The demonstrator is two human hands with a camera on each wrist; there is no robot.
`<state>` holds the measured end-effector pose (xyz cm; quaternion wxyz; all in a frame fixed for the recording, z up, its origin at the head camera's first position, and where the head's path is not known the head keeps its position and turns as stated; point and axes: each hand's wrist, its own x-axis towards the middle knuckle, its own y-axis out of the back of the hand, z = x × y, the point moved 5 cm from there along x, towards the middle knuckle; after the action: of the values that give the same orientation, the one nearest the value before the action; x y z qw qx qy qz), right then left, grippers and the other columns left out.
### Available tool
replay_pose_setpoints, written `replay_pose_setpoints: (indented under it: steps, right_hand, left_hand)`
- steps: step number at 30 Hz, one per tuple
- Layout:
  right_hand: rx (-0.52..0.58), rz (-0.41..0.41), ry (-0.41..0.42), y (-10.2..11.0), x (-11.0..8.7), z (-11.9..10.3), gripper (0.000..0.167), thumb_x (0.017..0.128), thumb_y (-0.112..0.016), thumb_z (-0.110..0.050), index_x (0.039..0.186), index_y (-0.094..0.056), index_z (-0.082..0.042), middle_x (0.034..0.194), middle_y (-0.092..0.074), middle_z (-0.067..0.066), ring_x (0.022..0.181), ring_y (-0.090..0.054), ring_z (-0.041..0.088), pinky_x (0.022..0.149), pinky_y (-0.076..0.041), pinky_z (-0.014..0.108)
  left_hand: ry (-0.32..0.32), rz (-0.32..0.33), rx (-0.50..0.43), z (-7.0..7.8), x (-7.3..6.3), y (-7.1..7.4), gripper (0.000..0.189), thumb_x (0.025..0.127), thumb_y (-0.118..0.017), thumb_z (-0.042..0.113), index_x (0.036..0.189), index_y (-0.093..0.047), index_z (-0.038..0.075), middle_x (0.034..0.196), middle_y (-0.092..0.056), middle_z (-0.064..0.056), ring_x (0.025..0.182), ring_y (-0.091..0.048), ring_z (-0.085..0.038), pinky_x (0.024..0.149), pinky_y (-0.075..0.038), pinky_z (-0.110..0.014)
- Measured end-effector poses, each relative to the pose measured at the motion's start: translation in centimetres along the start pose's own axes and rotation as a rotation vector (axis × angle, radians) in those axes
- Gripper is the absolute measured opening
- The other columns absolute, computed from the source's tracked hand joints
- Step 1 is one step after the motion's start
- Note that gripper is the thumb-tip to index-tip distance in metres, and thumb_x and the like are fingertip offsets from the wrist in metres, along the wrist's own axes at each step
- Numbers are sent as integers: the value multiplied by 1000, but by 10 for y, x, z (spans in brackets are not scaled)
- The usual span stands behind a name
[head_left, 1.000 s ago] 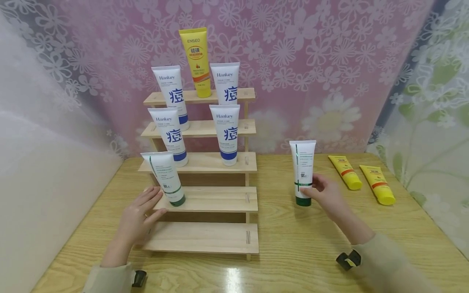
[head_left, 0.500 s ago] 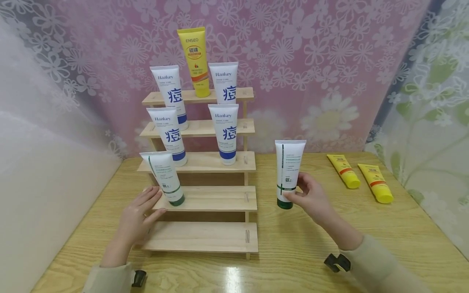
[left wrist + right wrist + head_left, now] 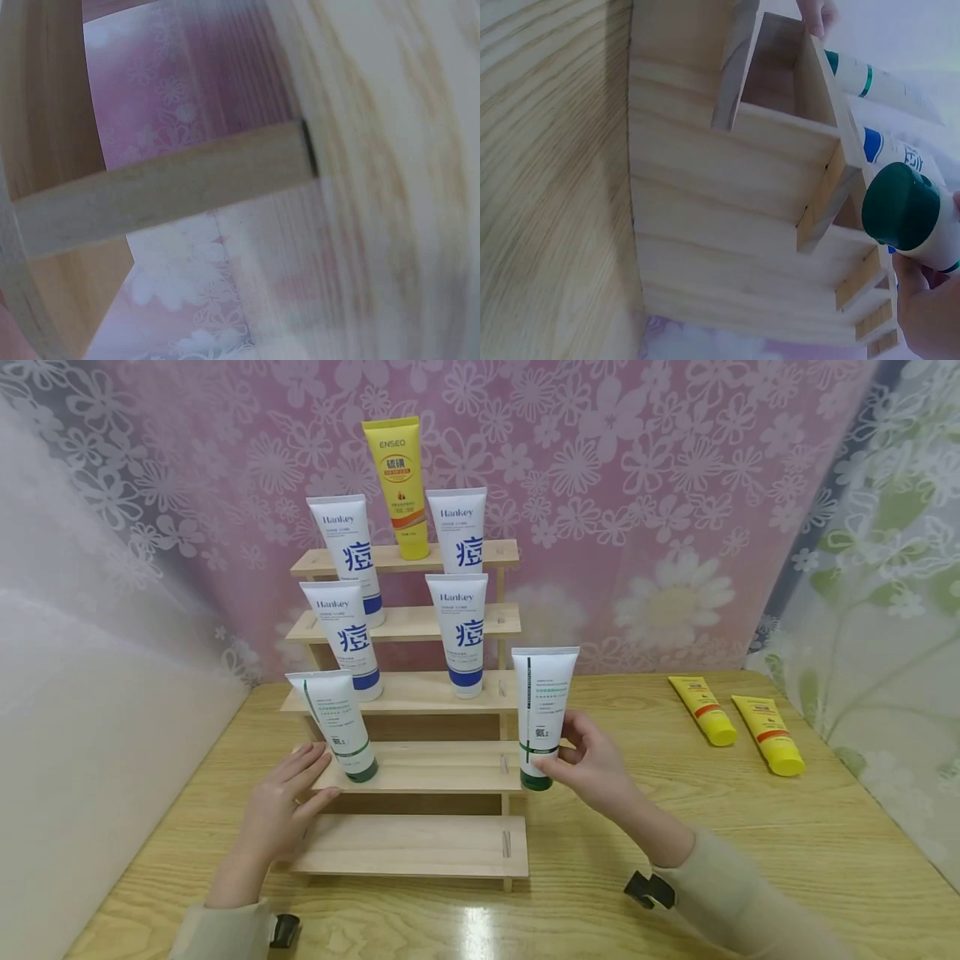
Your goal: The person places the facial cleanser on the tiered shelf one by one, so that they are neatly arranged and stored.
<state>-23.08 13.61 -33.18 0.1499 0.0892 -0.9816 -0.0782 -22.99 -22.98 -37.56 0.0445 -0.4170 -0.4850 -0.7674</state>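
My right hand [image 3: 596,768] pinches a white squeeze tube [image 3: 545,710] with a green cap near its bottom. The tube is upright, cap down, at the right end of the second shelf up; in the right wrist view its green cap [image 3: 901,206] hangs clear of the wooden side. My left hand [image 3: 288,797] rests on the left end of that shelf [image 3: 435,766] of a stepped wooden display stand [image 3: 412,843]. Beside its fingers stands a matching green-capped tube [image 3: 335,727]. The left wrist view shows only the stand's wood [image 3: 165,199] close up.
Two white tubes with blue bands [image 3: 461,635] [image 3: 345,635] stand on the middle shelf, two more [image 3: 459,531] on the one above. A yellow tube [image 3: 399,485] tops the stand. Two yellow tubes [image 3: 702,710] [image 3: 768,735] lie on the table [image 3: 600,877] at right.
My right hand has carried the green-capped tube leftward over the table to the right end of the stand. The left hand has stayed in place on the shelf.
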Motion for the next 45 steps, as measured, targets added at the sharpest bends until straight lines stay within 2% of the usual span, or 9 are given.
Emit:
replay_pose_setpoints:
  steps: [5, 16, 24, 28, 35, 45]
  right_hand:
    - [-8, -6, 33, -14, 6, -2, 52, 72, -66, 9, 118, -42, 7, 112, -50, 19, 102, -50, 29, 84, -48, 31]
    - [29, -26, 47, -43, 19, 1, 50, 71, -68, 9, 115, -45, 4, 110, -52, 18, 102, -51, 27, 86, -47, 30]
    - [49, -25, 63, -60, 26, 4, 52, 67, -70, 12, 113, -47, 4, 107, -53, 17, 99, -53, 27, 83, -48, 28]
    - [39, -16, 72, -65, 29, 5, 51, 67, -70, 12, 112, -48, 4, 106, -54, 16, 98, -54, 26, 82, -49, 28]
    - [25, -15, 100, -69, 30, 3, 49, 67, -70, 12, 111, -49, 5, 105, -56, 16, 96, -55, 26, 81, -49, 28]
    - [-11, -7, 122, -73, 32, 3, 50, 66, -72, 10, 111, -50, 3, 106, -56, 13, 96, -54, 23, 82, -49, 25]
  left_hand:
    - [15, -14, 7, 0, -1, 0, 55, 80, -58, 45, 111, -61, -1, 119, -54, -15, 112, -46, -34, 101, -31, -35]
    - [19, -14, 9, 0, -1, 0, 56, 81, -57, 46, 110, -61, -1, 119, -54, -15, 112, -46, -34, 101, -31, -35]
    - [24, -17, 9, 0, -1, 0, 54, 80, -59, 44, 111, -61, -1, 119, -54, -14, 112, -46, -34, 96, -35, -43]
    - [19, -15, 10, 1, 0, 0, 54, 81, -58, 44, 111, -61, -1, 119, -54, -14, 112, -46, -34, 95, -36, -45]
    - [23, -12, -1, 0, 0, -1, 54, 80, -59, 44, 111, -61, -1, 119, -54, -15, 112, -46, -34, 105, -24, -26]
    - [41, -31, 13, -1, -1, -1, 52, 79, -62, 41, 112, -60, 0, 120, -54, -14, 114, -45, -33, 102, -30, -36]
